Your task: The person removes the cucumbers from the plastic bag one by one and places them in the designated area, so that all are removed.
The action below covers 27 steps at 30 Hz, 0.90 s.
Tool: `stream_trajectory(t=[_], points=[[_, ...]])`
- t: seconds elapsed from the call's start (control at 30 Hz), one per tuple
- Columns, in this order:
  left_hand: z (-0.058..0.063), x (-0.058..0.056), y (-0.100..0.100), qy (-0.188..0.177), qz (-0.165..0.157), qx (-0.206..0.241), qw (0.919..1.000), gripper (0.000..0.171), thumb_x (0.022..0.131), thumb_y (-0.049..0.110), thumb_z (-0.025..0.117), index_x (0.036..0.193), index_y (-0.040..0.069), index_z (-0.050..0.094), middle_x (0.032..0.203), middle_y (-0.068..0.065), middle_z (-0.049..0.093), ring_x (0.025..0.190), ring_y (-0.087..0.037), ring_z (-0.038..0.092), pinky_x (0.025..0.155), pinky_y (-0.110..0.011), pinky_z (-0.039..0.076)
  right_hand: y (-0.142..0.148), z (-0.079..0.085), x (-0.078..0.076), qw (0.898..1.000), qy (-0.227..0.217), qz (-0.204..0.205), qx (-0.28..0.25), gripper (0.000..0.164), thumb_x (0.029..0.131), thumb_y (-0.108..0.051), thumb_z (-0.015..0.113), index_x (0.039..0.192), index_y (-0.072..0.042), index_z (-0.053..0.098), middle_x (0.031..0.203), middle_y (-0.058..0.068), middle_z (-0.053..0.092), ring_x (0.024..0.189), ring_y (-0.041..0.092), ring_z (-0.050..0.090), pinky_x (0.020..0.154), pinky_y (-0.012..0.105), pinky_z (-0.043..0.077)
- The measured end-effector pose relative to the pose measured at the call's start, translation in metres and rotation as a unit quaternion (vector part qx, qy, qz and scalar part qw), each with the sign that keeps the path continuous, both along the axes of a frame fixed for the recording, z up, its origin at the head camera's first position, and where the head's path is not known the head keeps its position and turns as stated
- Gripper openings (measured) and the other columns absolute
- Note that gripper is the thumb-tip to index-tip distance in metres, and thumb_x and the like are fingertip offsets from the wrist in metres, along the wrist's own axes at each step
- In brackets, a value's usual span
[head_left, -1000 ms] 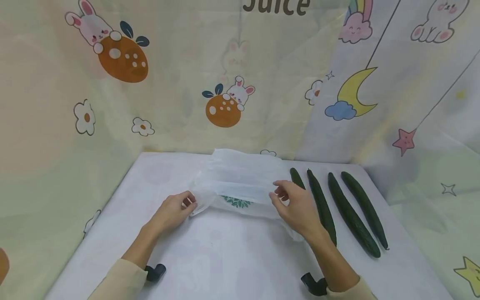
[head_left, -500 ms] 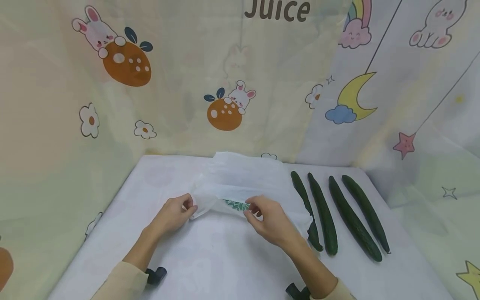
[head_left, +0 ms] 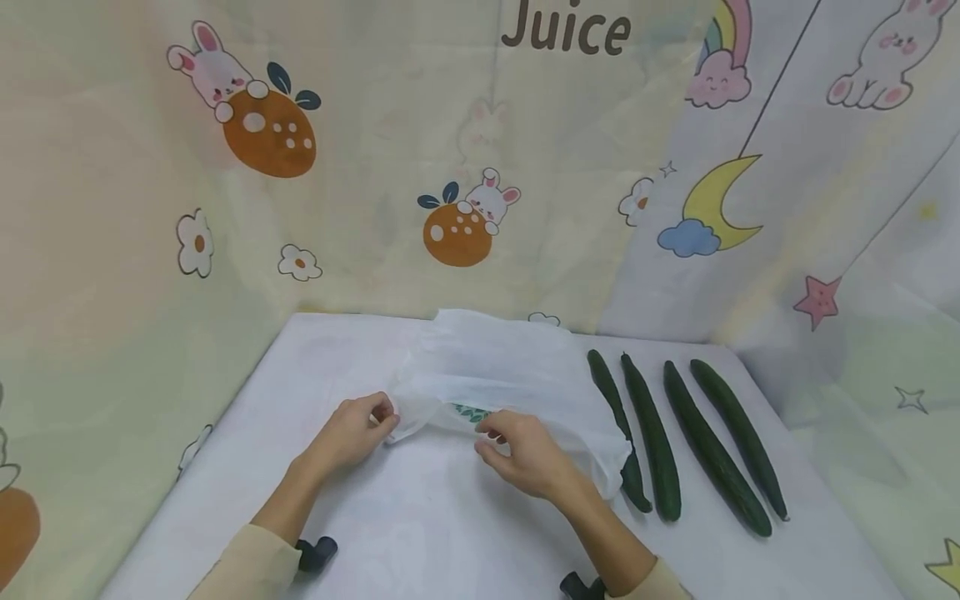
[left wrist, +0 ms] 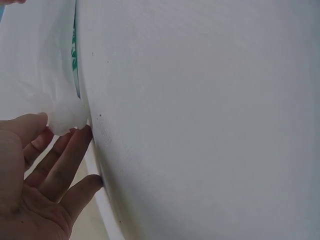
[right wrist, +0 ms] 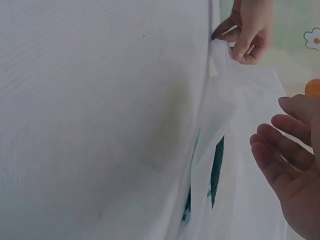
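A thin white plastic bag (head_left: pixel 502 367) with a green leaf print lies flat at the back middle of the table. My left hand (head_left: pixel 362 429) pinches its near left corner; in the left wrist view the thumb and fingers meet on a bunched bit of the bag (left wrist: pixel 68 112). Over the bag's near edge, beside the leaf print, hovers my right hand (head_left: pixel 525 454). Its fingers are loosely bent, with a gap between thumb and fingertips, and nothing is held in the right wrist view. Part of the print is hidden behind the right fingers.
Several long green cucumbers (head_left: pixel 651 437) lie side by side to the right of the bag, the leftmost partly covered by the bag's right edge. A printed cloth backdrop (head_left: pixel 360 167) rises behind the white table (head_left: pixel 442 542).
My right hand has moved left and toward me from the bag's right side to its near edge. The bag's right part now lies lower. The left hand keeps its pinch on the corner.
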<state>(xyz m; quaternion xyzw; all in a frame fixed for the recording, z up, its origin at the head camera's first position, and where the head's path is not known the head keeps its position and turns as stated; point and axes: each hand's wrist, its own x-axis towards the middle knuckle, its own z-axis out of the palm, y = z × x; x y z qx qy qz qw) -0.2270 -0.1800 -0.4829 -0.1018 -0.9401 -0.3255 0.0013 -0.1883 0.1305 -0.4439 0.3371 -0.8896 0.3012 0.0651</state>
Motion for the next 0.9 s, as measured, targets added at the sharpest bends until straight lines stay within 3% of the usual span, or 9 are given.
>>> stream_trajectory(t=[0.57, 0.9], points=[[0.004, 0.004, -0.001, -0.011, -0.008, 0.008, 0.9999, 0.007, 0.099, 0.023, 0.069, 0.093, 0.020, 0.066, 0.091, 0.007, 0.069, 0.084, -0.010, 0.067, 0.078, -0.036, 0.056, 0.000, -0.009, -0.027, 0.999, 0.013, 0.028, 0.026, 0.033, 0.099, -0.020, 0.069, 0.129, -0.006, 0.068, 0.130, 0.008, 0.069, 0.125, 0.027, 0.063, 0.106, 0.047, 0.049], [0.004, 0.005, 0.000, -0.018, -0.003, 0.007, 0.9998, 0.008, 0.098, 0.023, 0.070, 0.092, 0.020, 0.067, 0.091, 0.008, 0.069, 0.082, -0.008, 0.067, 0.076, -0.035, 0.055, 0.006, -0.006, -0.048, 0.998, -0.043, 0.020, 0.028, 0.040, 0.101, -0.024, 0.067, 0.138, -0.009, 0.064, 0.139, 0.007, 0.065, 0.133, 0.027, 0.058, 0.111, 0.047, 0.044]])
